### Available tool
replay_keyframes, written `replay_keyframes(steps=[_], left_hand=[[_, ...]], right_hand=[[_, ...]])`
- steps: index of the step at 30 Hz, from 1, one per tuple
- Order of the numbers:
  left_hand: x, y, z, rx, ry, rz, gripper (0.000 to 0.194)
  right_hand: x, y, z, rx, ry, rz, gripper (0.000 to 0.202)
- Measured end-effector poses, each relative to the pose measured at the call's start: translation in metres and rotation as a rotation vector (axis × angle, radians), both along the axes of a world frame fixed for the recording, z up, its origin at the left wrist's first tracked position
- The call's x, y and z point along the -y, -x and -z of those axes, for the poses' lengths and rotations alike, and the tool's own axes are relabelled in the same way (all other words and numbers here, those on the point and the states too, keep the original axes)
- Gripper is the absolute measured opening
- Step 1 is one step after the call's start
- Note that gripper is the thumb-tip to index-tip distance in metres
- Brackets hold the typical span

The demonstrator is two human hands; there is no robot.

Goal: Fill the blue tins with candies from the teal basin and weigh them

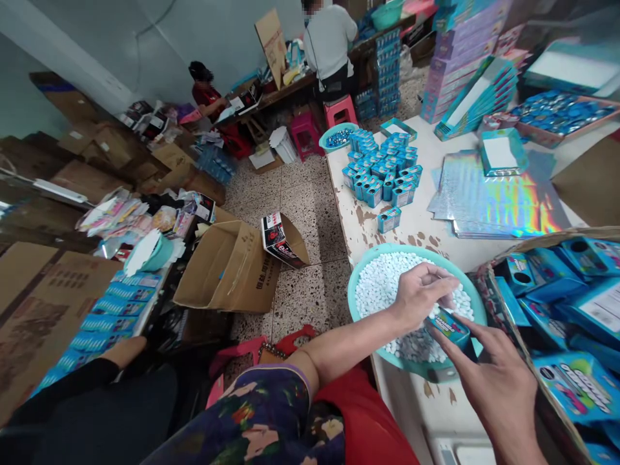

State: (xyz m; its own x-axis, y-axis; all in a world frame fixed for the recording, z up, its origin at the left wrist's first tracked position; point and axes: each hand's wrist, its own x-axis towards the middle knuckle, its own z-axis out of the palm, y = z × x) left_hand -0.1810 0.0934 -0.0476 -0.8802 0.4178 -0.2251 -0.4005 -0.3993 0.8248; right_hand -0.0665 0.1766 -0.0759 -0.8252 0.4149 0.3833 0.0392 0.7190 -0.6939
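My right hand (501, 368) grips a small blue printed box (450, 328) between thumb and fingers, tilted over a light green basin (352, 284). The basin is heaped with small white candies (382, 278). Curled at the near end of the box, my left hand (423, 294) is closed round some of these candies, and a few show between its fingers and the box. How many it holds is hidden by the fingers.
To the right stands a carton (504, 349) full of similar blue boxes. Beyond the basin are a cluster of small boxes (382, 165), shiny holographic sheets (498, 194) and a tray of blue packets (564, 116). A co-worker's hand (124, 352) is at left; two people work behind.
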Motion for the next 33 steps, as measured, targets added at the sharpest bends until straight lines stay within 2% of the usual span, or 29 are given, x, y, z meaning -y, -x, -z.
replay_keyframes(steps=[6,10,14,22,28,33], left_hand=[[0.001,-0.003,-0.007,-0.048,0.011,-0.021,0.047],[0.002,-0.005,-0.006,-0.107,0.028,0.002,0.045],[0.004,-0.011,-0.004,-0.159,0.018,0.038,0.043],[0.01,-0.017,-0.009,-0.239,0.021,0.112,0.043],[0.014,-0.019,-0.009,-0.472,0.15,0.202,0.027],[0.02,-0.018,-0.014,-0.644,0.132,0.235,0.024]], right_hand=[[0.001,0.002,-0.003,-0.048,-0.014,-0.001,0.042],[0.002,0.001,-0.007,-0.056,-0.02,0.009,0.042],[0.002,-0.001,-0.002,-0.042,-0.021,0.013,0.045],[0.002,-0.004,0.007,-0.021,-0.013,0.088,0.048],[-0.003,-0.008,0.012,-0.028,-0.031,0.082,0.049],[-0.006,-0.01,0.019,-0.006,-0.008,0.093,0.052]])
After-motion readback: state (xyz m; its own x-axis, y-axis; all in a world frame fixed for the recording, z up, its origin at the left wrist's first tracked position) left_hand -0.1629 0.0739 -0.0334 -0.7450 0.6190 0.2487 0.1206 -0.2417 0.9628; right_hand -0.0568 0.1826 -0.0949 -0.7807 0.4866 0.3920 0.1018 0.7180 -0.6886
